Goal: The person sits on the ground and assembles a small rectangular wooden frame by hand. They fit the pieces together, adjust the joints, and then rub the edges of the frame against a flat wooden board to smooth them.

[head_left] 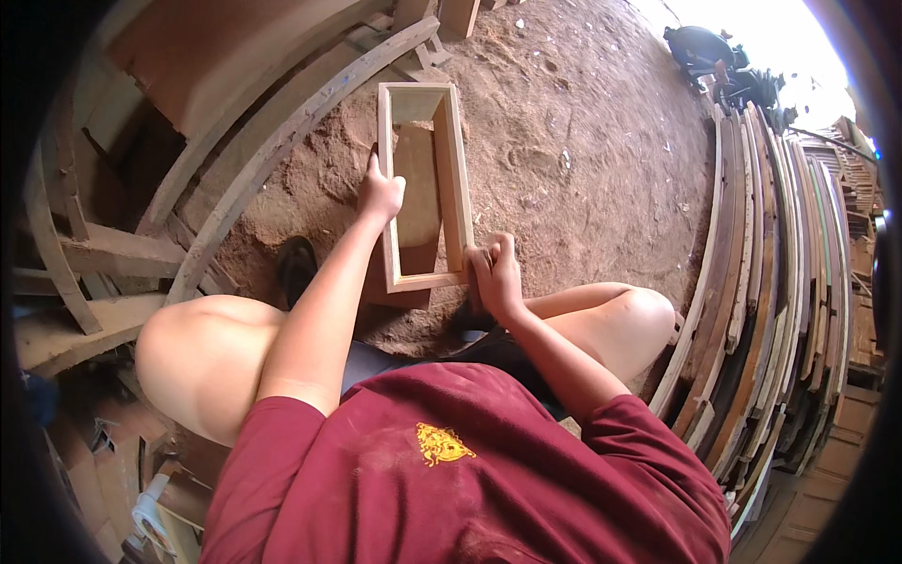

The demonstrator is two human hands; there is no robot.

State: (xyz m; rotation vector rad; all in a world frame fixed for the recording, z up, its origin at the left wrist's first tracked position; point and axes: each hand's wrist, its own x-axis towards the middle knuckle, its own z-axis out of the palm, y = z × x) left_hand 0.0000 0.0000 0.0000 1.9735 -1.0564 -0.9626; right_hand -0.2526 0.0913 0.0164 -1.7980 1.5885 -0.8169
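Note:
A long rectangular wooden frame (456, 179), with deep pale sides and an open middle, stands in front of my knees. My left hand (382, 195) grips its left side, the thumb over the upper edge and a finger stretched along the outside. At the near right corner my right hand (498, 274) is closed, its knuckles up against the outer face. Whatever its curled fingers hold is hidden. Through the opening a flat brown board (418, 193) shows beneath the frame, and part of it sticks out at the near end.
Sawdust-covered ground (583, 141) spreads ahead. Curved wooden beams (282, 141) and timber pieces crowd the left. A tall stack of long planks (752, 282) lines the right, with a dark motorbike (723, 70) beyond it. A dark sandal (298, 263) is by my left shin.

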